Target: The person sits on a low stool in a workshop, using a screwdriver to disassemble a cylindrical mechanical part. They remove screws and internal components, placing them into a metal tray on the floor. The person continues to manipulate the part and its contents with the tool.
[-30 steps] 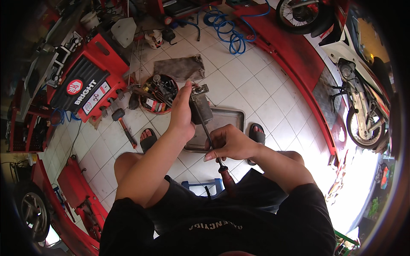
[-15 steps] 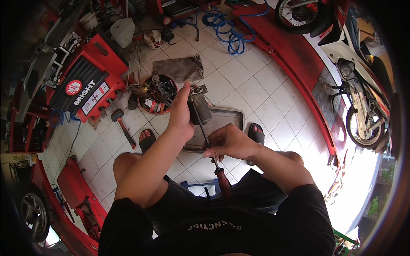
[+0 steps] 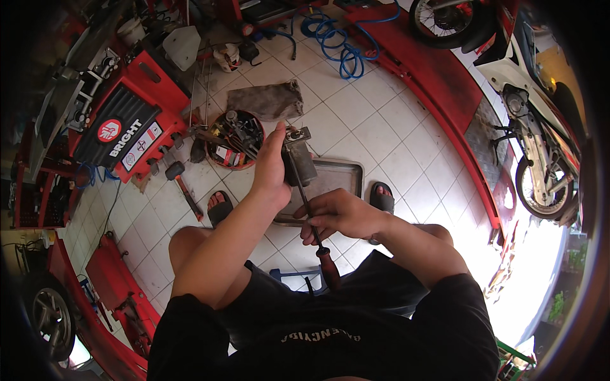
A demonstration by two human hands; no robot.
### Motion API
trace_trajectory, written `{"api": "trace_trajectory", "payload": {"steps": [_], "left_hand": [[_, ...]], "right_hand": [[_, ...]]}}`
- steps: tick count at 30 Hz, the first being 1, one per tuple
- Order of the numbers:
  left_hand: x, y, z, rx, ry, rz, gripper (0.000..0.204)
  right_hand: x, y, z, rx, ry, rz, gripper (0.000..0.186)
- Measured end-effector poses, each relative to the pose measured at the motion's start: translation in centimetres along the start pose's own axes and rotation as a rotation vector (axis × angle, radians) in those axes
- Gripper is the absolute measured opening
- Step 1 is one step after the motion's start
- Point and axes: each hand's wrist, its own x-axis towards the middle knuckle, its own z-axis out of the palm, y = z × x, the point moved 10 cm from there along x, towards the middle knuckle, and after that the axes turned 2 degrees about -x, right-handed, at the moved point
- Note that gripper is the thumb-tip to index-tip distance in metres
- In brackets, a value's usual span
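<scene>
Holding a small grey metal engine part (image 3: 298,160) up in front of the body, the left hand (image 3: 272,170) has its fingers wrapped around the left side of the part, thumb on the near face. The right hand (image 3: 340,214) is closed narrow around the thin steel shaft of a long screwdriver (image 3: 312,219), near the middle of it, and the dark red handle hangs free below the hand, toward the lap. The tip of the tool goes up to the lower part of the metal piece; I cannot tell if it sits in a screw or a slot there.

By my judgement the step in hand is working a fastener or prying inside this part, and the next move calls for a steady left grip and a straight push along the shaft, because the thin rod can slip off the hard metal.

The part looks like cast metal, blocky, dull and oily, with a small bright fitting on the top. Under it, on the white tiled floor (image 3: 381,127), lies a flat rectangular metal tray (image 3: 343,174) (between the two sandalled feet). To the left is a round red tool bowl (image 3: 236,138) full of tools, a hammer (image 3: 183,187) with a reddish handle, and farther a crumpled grey rag (image 3: 267,100).
</scene>
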Motion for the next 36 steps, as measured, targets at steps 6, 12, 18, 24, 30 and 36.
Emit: {"api": "trace_trajectory", "payload": {"steps": [6,12,18,24,30,36], "left_hand": [[-0.2,-0.1,0.0,-0.016,0.030,-0.026,0.044],[0.2,0.0,0.1,-0.008,-0.040,0.022,0.042],[-0.1,0.3,0.4,0.008,-0.031,0.024,0.044],[-0.5,0.6,0.0,0.022,0.024,0.011,0.047],[-0.2,0.5,-0.2,0.001,0.011,0.010,0.045],[-0.2,0.8,0.1,0.029,-0.019,0.074,0.042]], "right_hand": [[0.2,0.0,-1.1,-0.384,0.048,0.038,0.034],[0.3,0.6,0.5,-0.087,0.006,-0.022,0.034],[0.2,0.5,0.7,0.000,-0.064,-0.001,0.027],[0.4,-0.3,-0.3,-0.312,0.048,0.032,0.033],[1.3,1.0,-0.2,-0.423,0.056,-0.113,0.038],[0.4,0.4,1.8,-0.024,-0.070,0.000,0.031]]}}
